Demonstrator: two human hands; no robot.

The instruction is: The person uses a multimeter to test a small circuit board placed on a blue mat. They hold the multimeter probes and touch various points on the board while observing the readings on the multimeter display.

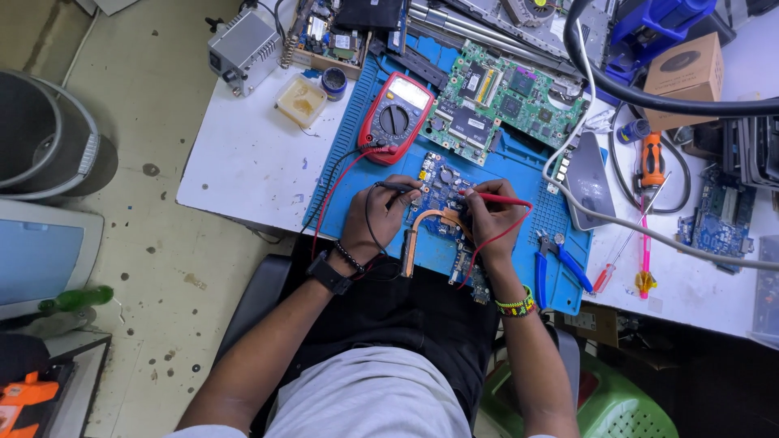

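View from above of a white workbench (243,162) covered in part by a blue rubber work mat (519,174). At the mat's near edge lies a small blue printed circuit board with a curved copper heat pipe (434,212). The left hand (381,212), with a black watch and a beaded band at the wrist, is closed in a pinch on a slim black test probe (393,186), whose tip rests on the board's left part. The right hand (491,217), with a multicoloured beaded band at the wrist, is closed on a slim red test probe (497,199), whose tip points at the board's centre. Red and black leads run from both probes to a red handheld multimeter with a round dial (395,116), lying on the mat just beyond the board. To the multimeter's right lies a large green laptop mainboard (505,101). Blue-handled pliers (552,259) lie on the mat beside the right hand; an orange-handled screwdriver (652,160) rests further right on the bench. A small clear tub of yellowish paste (301,100) stands left of the mat.
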